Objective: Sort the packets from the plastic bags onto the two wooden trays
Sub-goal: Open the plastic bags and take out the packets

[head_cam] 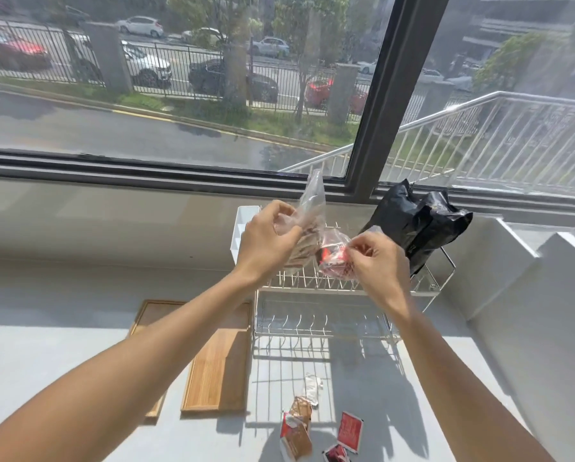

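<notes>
My left hand (265,241) grips a clear plastic bag (307,208) with brown packets inside, held up above the dish rack. My right hand (377,261) pinches a second clear bag (333,253) that holds red packets. The two bags touch between my hands. Two wooden trays lie on the grey counter: one (221,371) is mostly visible, the other (149,315) is largely hidden under my left forearm. Loose packets lie on the counter near the front: a brown one (297,435), a red one (350,431) and a white one (312,388).
A two-tier metal dish rack (326,315) stands behind the trays, with a white holder (242,225) on its left end and a black plastic bag (416,225) on its right end. A window spans the back; a white wall step rises at right.
</notes>
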